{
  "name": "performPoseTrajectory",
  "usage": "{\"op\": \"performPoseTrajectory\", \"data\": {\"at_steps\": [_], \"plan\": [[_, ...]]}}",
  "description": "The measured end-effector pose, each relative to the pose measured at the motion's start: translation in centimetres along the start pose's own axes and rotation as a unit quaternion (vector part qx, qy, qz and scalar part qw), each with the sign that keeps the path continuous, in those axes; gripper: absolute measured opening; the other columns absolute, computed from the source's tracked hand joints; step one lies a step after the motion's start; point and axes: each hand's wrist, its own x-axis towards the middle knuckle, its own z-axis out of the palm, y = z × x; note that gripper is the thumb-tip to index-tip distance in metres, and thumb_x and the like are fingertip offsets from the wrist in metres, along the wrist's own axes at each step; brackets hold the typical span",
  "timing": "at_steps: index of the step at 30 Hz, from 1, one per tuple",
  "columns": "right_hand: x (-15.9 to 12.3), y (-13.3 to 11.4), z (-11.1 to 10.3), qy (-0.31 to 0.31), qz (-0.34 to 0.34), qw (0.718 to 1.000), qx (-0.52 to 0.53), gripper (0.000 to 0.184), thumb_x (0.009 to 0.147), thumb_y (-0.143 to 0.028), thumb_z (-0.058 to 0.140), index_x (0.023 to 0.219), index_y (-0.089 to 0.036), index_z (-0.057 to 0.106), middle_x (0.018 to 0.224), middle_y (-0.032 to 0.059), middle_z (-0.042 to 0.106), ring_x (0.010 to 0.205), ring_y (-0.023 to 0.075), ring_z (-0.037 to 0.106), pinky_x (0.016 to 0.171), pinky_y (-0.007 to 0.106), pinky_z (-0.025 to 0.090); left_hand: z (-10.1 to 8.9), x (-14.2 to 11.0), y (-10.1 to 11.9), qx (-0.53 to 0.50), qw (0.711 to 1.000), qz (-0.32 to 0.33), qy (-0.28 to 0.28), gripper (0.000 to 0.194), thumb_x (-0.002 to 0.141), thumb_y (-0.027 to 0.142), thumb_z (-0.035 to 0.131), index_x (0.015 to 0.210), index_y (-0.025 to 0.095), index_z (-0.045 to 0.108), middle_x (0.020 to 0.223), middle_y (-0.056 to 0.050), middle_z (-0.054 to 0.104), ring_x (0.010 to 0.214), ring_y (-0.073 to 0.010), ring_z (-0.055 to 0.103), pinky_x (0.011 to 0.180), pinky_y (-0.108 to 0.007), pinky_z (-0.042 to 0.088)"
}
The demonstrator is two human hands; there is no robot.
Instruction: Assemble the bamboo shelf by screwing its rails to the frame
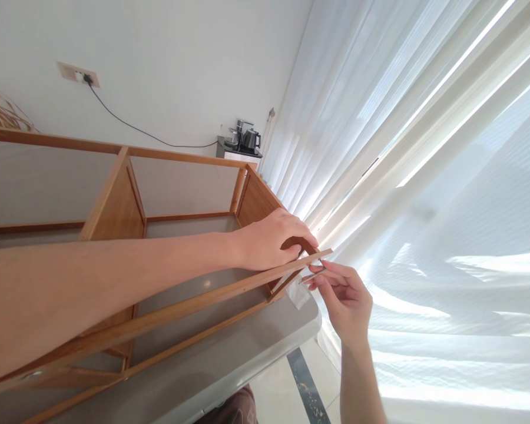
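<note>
A wooden furniture frame (194, 308) with upright panels lies across the grey table (247, 341). My left hand (271, 238) reaches over its front rail and is closed on the frame near the right corner, fingers over the edge of the end panel (258, 203). Just beyond the rail's end, my right hand (347, 300) pinches a thin, bent hex key (313, 275) between thumb and fingers. One arm of the key points at the end of the rail; whether it sits in a screw head there is too small to tell.
A small clear plastic bag (298, 294) lies at the table's right end, under the frame corner. White curtains (424, 206) hang close on the right. A black kettle (251, 139) stands on a cabinet behind, its cable running to a wall socket (77, 75).
</note>
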Motion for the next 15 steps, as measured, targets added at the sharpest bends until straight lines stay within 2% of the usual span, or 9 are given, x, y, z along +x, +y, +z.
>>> {"op": "performPoseTrajectory", "data": {"at_steps": [9, 15], "plan": [[0.3, 0.0, 0.5, 0.070, -0.040, 0.993, -0.092, 0.016, 0.090, -0.024, 0.076, 0.106, -0.023, 0.072, 0.089, 0.0027, 0.077, 0.069, 0.0181, 0.074, 0.066, 0.034, 0.061, -0.2, -0.1, 0.3, 0.004, 1.000, 0.006, 0.000, 0.035, 0.093, 0.009, 0.053, 0.116, 0.023, 0.074, 0.124, -0.001, 0.074, 0.131, -0.0233, 0.056, 0.117, -0.038, 0.039], [1.3, -1.0, 1.0, 0.082, -0.032, 0.994, -0.065, 0.008, 0.091, -0.026, 0.074, 0.098, -0.023, 0.072, 0.075, -0.0009, 0.070, 0.063, 0.0155, 0.069, 0.060, 0.031, 0.058, -0.2, -0.1, 0.3, 0.006, 1.000, 0.002, 0.001, 0.034, 0.093, 0.010, 0.054, 0.117, 0.023, 0.074, 0.125, -0.002, 0.074, 0.132, -0.0238, 0.055, 0.116, -0.038, 0.040]]}}
